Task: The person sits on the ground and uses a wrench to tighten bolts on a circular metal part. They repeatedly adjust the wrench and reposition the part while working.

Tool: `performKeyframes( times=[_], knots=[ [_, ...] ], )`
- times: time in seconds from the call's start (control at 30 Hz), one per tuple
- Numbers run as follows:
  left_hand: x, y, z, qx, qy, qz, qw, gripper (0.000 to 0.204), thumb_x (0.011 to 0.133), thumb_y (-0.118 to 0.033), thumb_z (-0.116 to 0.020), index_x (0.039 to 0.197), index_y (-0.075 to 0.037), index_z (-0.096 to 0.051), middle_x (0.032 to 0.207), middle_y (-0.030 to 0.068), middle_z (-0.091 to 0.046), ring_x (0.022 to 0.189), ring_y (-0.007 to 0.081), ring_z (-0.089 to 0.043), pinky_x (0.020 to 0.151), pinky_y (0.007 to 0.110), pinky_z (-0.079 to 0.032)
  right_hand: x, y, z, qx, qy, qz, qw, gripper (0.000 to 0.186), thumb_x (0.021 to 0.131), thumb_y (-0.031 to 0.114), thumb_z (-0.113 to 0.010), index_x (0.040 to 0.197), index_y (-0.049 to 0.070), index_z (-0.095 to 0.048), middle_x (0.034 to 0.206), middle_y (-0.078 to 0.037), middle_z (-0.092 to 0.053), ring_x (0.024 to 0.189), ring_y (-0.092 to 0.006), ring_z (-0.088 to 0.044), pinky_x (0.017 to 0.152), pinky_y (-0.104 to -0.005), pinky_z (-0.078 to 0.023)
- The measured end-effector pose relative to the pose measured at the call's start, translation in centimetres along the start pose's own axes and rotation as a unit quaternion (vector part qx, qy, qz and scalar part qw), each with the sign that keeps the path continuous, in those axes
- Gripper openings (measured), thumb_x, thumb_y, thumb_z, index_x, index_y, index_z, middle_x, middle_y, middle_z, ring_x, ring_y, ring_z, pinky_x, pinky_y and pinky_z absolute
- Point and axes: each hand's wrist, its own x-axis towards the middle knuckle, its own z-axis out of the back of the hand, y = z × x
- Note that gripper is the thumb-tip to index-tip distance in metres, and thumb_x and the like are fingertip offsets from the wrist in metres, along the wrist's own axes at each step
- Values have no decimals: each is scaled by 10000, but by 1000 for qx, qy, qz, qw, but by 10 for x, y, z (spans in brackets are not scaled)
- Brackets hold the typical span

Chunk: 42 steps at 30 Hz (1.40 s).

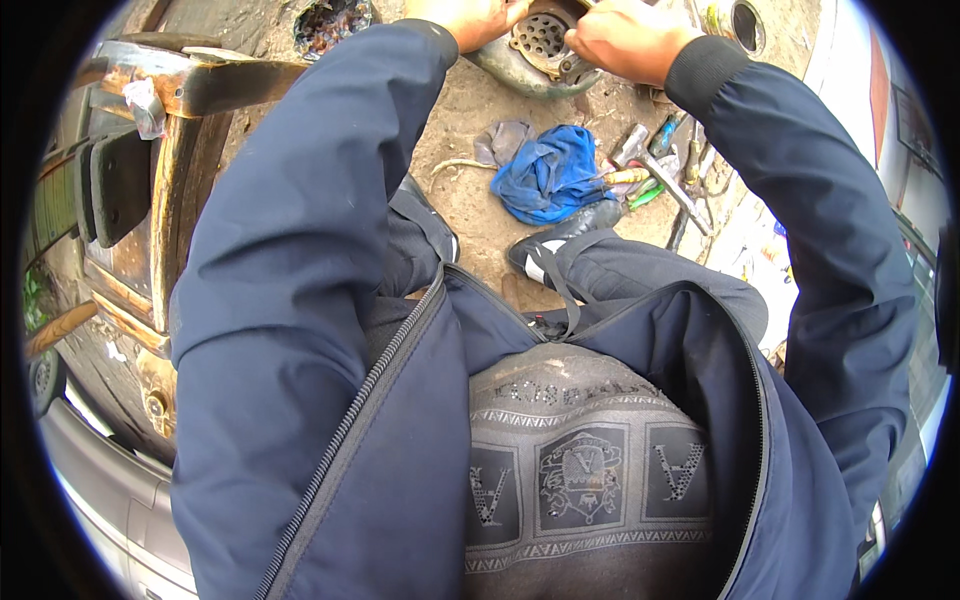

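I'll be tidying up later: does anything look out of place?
Yes: by the right shoe, a blue cloth lies crumpled beside a hammer strewn among other hand tools; the loose jumble looks untidy.

Brown bare-earth ground. Between the left hand and right hand, a rounded metal part with a perforated disc appears to rest on it. Closer to the wearer than the grip lie a crumpled blue cloth, grey cloth, hammer and hand tools. Left of the grip sits a round container; to its right, an open-ended cylinder.
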Motion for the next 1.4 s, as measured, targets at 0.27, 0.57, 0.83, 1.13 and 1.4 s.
performKeyframes(
  times=[0.27,0.57,0.83,1.13,1.4],
  knots=[
    [3,-3,-1,-30,53,40,997,411,902,-464,-674,1044,-84,-737,1116,169,-692,1071,359,-646,919,512,-483,-6,-28,-31,40,34,-31,998,301,849,332,-736,932,45,-706,792,-161,-709,790,-336,-714,710,-444,-565],
    [0,-5,-8,-24,9,27,999,366,881,-394,-681,1056,-76,-724,1170,181,-679,1103,358,-639,925,514,-490,6,144,-105,831,-217,-445,254,337,1048,420,-608,1037,85,-576,773,-73,-652,575,-111,-523,500,-292,-436],
    [2,-4,-6,-42,44,41,997,320,882,-399,-678,1008,-109,-732,1041,156,-701,1013,352,-667,864,511,-510,-4,149,-111,782,-286,-433,345,370,1041,433,-618,1024,64,-586,771,-68,-664,567,-99,-539,506,-266,-449],
    [-2,-2,-6,-24,38,37,998,376,910,-460,-656,1022,-110,-737,1091,159,-692,1089,349,-640,915,517,-484,-79,49,-105,259,-125,-334,898,565,974,522,-648,985,-39,-583,821,-286,-669,826,-459,-676,741,-510,-532],
    [-2,-2,-2,-15,48,40,998,383,913,-468,-651,995,-110,-756,1046,145,-691,1046,341,-647,890,516,-489,-57,14,-60,31,-75,-126,989,355,929,335,-718,1029,42,-544,740,-173,-632,723,-395,-662,652,-492,-526]
  ],
)
